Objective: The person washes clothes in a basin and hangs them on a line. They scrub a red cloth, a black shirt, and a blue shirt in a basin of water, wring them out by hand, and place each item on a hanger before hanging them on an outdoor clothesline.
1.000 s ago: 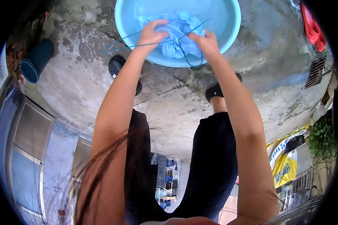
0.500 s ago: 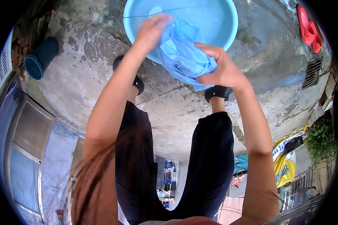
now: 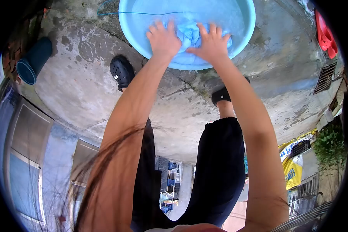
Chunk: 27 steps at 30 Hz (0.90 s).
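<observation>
A light blue basin point(image 3: 253, 23) holding cloudy water stands on the concrete at the top of the head view. In it, near the closer side, lies a crumpled blue cloth point(image 3: 189, 34), partly under the water. My left hand point(image 3: 164, 40) is at the cloth's left edge, palm down with fingers spread. On the other side my right hand point(image 3: 212, 44) rests over the cloth, its fingers also apart. Neither hand is closed round the fabric. A thin blue cord point(image 3: 143, 13) runs across the basin's left rim into the water.
Black clogs point(image 3: 121, 72) are on my feet, either side below the basin. A dark green bin point(image 3: 35, 61) lies tilted at the left. Red clogs point(image 3: 324, 34) and a drain grate point(image 3: 324, 78) are at the right. The concrete ground point(image 3: 81, 89) is stained and cracked.
Both hands held the bunched cloth up over the basin's near rim. Now the cloth is down in the water, and the hands have spread open over it. My left foot shows more fully.
</observation>
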Motion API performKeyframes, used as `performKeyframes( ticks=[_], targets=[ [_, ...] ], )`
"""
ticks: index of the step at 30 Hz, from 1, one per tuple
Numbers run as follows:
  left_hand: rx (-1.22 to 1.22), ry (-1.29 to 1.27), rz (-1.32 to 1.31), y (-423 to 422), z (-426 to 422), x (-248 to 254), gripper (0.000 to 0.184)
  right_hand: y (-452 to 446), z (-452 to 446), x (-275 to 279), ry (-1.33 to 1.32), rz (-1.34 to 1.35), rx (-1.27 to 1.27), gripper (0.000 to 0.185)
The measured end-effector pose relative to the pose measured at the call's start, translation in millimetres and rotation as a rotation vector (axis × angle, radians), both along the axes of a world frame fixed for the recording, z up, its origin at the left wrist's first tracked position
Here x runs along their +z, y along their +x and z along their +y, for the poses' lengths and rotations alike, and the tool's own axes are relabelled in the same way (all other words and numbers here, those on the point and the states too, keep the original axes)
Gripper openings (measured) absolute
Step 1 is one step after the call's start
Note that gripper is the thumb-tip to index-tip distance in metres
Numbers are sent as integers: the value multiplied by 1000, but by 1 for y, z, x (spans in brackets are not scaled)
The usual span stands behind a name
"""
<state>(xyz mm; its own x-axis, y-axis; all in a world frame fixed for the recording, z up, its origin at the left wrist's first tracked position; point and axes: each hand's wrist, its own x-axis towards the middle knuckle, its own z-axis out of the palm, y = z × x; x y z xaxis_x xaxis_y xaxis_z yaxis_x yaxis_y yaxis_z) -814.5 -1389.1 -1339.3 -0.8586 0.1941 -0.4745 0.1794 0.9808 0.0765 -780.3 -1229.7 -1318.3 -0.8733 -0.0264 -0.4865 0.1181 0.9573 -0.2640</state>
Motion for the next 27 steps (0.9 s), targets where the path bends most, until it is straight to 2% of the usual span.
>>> performKeyframes(
  ticks=[2,3,4,5,6,7,8,9,10,13,16,19,22,24,25,27],
  targets=[
    [2,-67,-23,-9,-2,-13,51,-16,-3,-20,100,-207,1,80],
    [8,-122,-31,-17,0,-25,50,-19,-5,-38,102,-202,-4,80],
    [3,-119,-25,-26,-9,-57,50,-18,-8,-58,-46,-55,-243,69],
    [99,204,-183,-32,-28,-98,48,-16,-12,-68,-199,92,-479,59],
    [145,361,-265,-32,-31,-93,48,-19,-16,-59,-202,87,-483,59],
    [199,513,-355,-32,-35,-86,48,-19,-20,-48,-378,128,-658,49],
    [815,874,-747,-42,-17,-41,50,-22,-24,-34,-550,181,-830,39],
    [1596,1089,-896,-53,2,9,54,-16,-34,-22,-576,387,-766,39],
    [1707,1274,-977,-53,0,23,53,-7,-48,-4,-599,590,-694,39],
    [1561,1679,-1238,-39,-9,57,52,4,-80,80,-712,667,-494,33],
    [1380,1906,-1364,-30,-15,91,51,4,-87,109,-702,682,-365,30],
    [1364,1942,-1263,-24,-11,96,49,-8,-90,114,-684,727,-287,28],
    [1409,1866,-956,-17,-2,77,48,-28,-87,107,-561,682,-260,25],
    [1413,1789,-768,-11,4,66,47,-47,-84,87,-574,741,-584,23],
    [1433,1745,-704,-9,7,61,47,-54,-79,79,-571,744,-581,23],
    [1487,1590,-635,-6,11,65,45,-66,-62,70,-687,126,-1128,29]
  ],
)
